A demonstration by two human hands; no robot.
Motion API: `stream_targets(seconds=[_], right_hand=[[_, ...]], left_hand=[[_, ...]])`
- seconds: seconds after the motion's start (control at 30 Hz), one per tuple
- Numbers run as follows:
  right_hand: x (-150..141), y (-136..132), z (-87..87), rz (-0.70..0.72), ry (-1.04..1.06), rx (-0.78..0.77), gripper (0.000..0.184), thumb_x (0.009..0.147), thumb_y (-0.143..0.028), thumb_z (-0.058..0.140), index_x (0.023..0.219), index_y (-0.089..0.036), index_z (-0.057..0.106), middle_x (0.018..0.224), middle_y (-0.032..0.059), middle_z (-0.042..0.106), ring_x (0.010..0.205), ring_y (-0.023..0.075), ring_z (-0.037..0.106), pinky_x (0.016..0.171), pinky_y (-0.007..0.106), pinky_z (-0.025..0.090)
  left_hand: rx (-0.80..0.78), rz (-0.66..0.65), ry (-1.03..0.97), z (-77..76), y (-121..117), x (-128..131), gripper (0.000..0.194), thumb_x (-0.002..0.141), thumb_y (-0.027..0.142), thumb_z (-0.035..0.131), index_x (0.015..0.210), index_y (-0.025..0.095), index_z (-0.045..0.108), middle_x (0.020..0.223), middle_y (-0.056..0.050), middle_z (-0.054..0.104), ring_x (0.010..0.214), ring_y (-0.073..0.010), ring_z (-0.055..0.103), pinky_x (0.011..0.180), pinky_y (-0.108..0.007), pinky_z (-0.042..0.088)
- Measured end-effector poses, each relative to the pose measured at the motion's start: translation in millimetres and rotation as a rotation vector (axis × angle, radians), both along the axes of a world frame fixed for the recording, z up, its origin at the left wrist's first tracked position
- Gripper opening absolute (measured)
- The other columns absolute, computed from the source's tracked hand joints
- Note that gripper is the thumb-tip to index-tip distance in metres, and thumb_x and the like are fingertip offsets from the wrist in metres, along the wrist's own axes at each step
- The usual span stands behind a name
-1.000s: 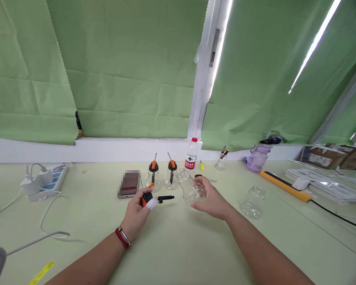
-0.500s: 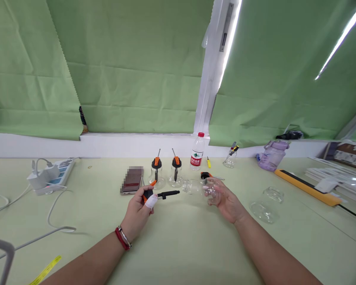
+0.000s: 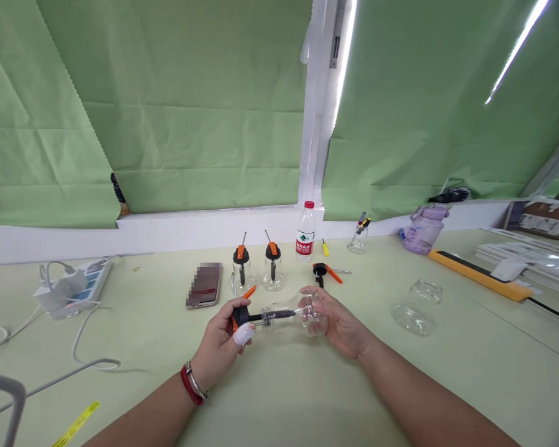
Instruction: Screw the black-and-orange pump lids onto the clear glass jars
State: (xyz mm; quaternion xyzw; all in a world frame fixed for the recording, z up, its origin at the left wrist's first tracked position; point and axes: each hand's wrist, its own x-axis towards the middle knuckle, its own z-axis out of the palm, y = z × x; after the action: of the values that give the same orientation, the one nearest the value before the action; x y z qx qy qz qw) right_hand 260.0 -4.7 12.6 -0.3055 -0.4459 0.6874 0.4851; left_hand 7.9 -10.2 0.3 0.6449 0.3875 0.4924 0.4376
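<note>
My left hand point(image 3: 228, 332), with white tape round the thumb, is closed on a black-and-orange dispenser lid point(image 3: 240, 315). The lid's black stem lies inside the neck of a clear bottle point(image 3: 284, 315) held on its side, while the cap stays just outside the mouth. My right hand point(image 3: 342, 320) is wrapped round the bottle's wide base. Beyond them stand two bottles point(image 3: 242, 273) point(image 3: 273, 273) fitted with the same kind of lid. Another loose lid point(image 3: 320, 270) rests on the table past my right hand. One more clear bottle point(image 3: 417, 310) lies to the right.
A phone point(image 3: 205, 285) lies behind my left hand. Near the wall stand a red-capped water bottle point(image 3: 306, 233), a jar of screwdrivers point(image 3: 359, 239) and a purple jug point(image 3: 426, 230). White cables and a power strip point(image 3: 81, 288) sit left; an orange-and-black strip point(image 3: 479, 276) is right.
The clear bottle has moved left onto the lid's stem, which was outside the mouth before and is now inside the neck. The view has shifted slightly.
</note>
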Motion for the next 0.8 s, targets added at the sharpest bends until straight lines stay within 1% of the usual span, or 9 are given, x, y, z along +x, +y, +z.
stream_targets(seconds=[0.07,0.17,0.33,0.63,0.8], right_hand=[[-4.5,-4.1,0.4,0.026,0.011,0.010,0.029,0.079,-0.027,0.061,0.107,-0.024,0.054,0.096,0.0036,0.054,0.078,0.0153,0.053,0.056,0.024,0.042],[-8.8,-8.1,0.6,0.050,0.019,0.025,0.029,0.080,-0.028,0.062,0.107,-0.025,0.053,0.097,0.0031,0.052,0.079,0.0148,0.052,0.059,0.025,0.043],[-9.7,-8.0,-0.2,0.076,0.018,0.059,0.032,0.079,-0.027,0.063,0.109,-0.026,0.051,0.100,0.0031,0.049,0.079,0.0141,0.048,0.062,0.027,0.045],[-10.3,-7.8,1.7,0.098,-0.034,0.193,0.045,0.073,-0.028,0.070,0.112,-0.026,0.048,0.105,0.0047,0.045,0.086,0.0164,0.046,0.066,0.029,0.047],[-8.5,-7.0,-0.4,0.109,-0.063,0.225,0.049,0.072,-0.029,0.072,0.114,-0.028,0.047,0.108,0.0048,0.044,0.090,0.0171,0.045,0.070,0.032,0.048]], left_hand=[[0.007,-0.027,-0.011,-0.2,-2.1,1.8,0.036,0.081,0.033,0.060,0.112,0.020,0.048,0.077,0.001,0.049,0.052,-0.0108,0.052,0.043,-0.023,0.045],[0.004,-0.053,-0.021,2.4,-5.7,4.1,0.036,0.080,0.032,0.062,0.111,0.020,0.049,0.073,0.002,0.048,0.052,-0.0109,0.052,0.044,-0.024,0.047],[-0.007,-0.088,-0.034,5.7,-9.6,5.3,0.037,0.079,0.032,0.063,0.111,0.020,0.049,0.069,0.002,0.051,0.052,-0.0114,0.052,0.045,-0.024,0.049],[0.014,-0.095,-0.018,2.2,-8.4,4.3,0.038,0.079,0.032,0.064,0.113,0.021,0.050,0.078,0.001,0.046,0.054,-0.0110,0.052,0.046,-0.026,0.052],[0.045,-0.107,0.007,3.2,-8.3,3.7,0.039,0.079,0.031,0.065,0.114,0.021,0.050,0.079,0.000,0.046,0.055,-0.0112,0.051,0.046,-0.027,0.053]])
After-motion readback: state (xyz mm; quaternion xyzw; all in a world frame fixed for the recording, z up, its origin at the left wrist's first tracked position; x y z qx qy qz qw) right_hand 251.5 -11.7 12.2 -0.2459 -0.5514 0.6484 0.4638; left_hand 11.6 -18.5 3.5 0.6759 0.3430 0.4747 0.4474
